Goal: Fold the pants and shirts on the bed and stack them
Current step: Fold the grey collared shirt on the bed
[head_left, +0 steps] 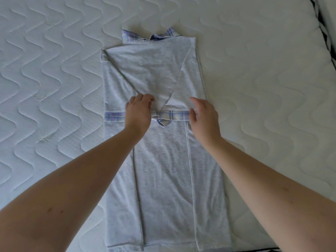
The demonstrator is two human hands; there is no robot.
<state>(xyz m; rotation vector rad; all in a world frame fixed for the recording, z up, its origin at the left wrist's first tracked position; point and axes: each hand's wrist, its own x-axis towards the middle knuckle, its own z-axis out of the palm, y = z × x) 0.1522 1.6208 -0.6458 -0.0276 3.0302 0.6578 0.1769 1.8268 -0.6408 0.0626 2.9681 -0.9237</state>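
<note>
Between our two hands we have one garment, a pale grey shirt [163, 160], lying flat on the bed [54, 70] with its sides folded inward and its long body running back toward us. Just one shirt in view, and we count two plaid cuffs [177, 115] meeting at the middle, plus one plaid collar [131, 36] well beyond the fingertips at the far end.

Our left hand [139, 113] sits on the left sleeve, knuckles up, its fingers [145, 99] curled down onto the grey cloth right where the two sleeves cross; whether they pinch the fabric or only press on it, we cannot tell. The left cuff's plaid band shows on both sides of that hand.

Our right hand [204, 115] is over the right cuff, fingers [195, 101] loosely bent and spread. The thumb lies against the end of the plaid band, the other fingers arching above it, nothing gripped as far as we can see.

Under and around everything spreads the white quilted mattress with its wavy stitching. Far beyond the right fingers, one dark patterned edge [323, 33] runs along the mattress side.
</note>
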